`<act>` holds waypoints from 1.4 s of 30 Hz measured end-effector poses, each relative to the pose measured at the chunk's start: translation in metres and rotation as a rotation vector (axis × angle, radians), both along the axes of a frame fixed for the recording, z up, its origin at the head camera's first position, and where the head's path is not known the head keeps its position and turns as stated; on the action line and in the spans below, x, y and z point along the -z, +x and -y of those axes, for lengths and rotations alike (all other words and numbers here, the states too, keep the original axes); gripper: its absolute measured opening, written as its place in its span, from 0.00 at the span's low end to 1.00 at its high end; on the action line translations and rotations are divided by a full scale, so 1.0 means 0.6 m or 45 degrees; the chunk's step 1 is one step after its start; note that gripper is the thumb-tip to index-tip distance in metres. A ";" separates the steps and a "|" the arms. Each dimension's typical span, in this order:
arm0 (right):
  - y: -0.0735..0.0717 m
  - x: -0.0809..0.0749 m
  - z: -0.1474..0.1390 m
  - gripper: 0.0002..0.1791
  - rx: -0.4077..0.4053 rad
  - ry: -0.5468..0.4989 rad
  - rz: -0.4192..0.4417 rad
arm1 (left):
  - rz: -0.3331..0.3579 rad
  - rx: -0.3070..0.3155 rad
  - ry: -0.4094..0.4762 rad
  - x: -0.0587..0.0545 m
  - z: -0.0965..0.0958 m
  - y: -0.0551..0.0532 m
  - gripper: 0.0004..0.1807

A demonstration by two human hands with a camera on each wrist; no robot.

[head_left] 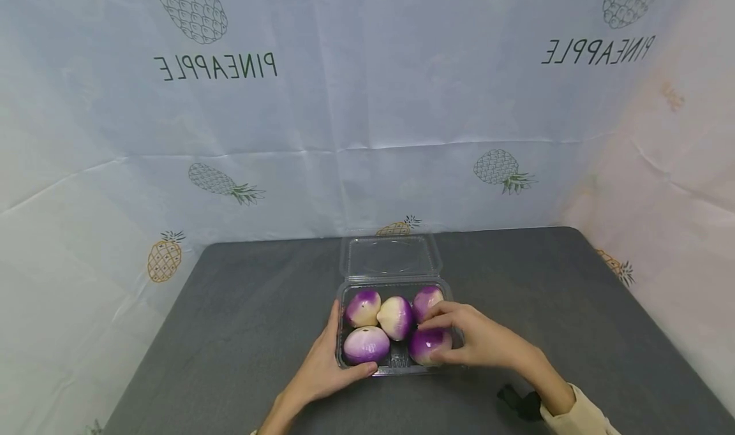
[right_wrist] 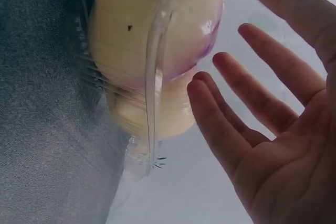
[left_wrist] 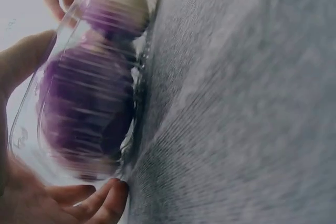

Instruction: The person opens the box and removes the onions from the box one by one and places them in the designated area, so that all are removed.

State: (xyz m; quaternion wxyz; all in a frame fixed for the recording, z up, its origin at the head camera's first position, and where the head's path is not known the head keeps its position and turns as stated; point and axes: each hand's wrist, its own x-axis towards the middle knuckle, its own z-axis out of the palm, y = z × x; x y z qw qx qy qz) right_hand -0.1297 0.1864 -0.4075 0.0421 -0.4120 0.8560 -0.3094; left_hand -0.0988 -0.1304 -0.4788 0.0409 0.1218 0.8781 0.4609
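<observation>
A clear plastic clamshell box [head_left: 396, 370] holds several glossy purple-and-white turnip-like vegetables [head_left: 396, 317]. Its lid [head_left: 392, 256] is hinged back, away from the person. My left hand [head_left: 324, 365] grips the box at its near left corner, thumb along the near rim and fingers on the left side. In the left wrist view, that hand [left_wrist: 31, 192] spans the box wall. Over the box's right side is my right hand [head_left: 479, 339], around the near right vegetable [head_left: 426, 346]. The right wrist view shows this hand [right_wrist: 283, 129] with fingers spread and holding nothing, just off the box rim.
The box rests on a dark grey table [head_left: 275, 307]. A small dark object [head_left: 519, 402] lies by the right wrist. Behind the table hangs a pale cloth [head_left: 356, 103] printed with pineapples, and more cloth covers both sides.
</observation>
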 end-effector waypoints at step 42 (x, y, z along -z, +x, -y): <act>-0.003 0.030 0.010 0.20 0.021 0.099 -0.025 | 0.071 0.171 0.128 0.016 0.031 -0.032 0.79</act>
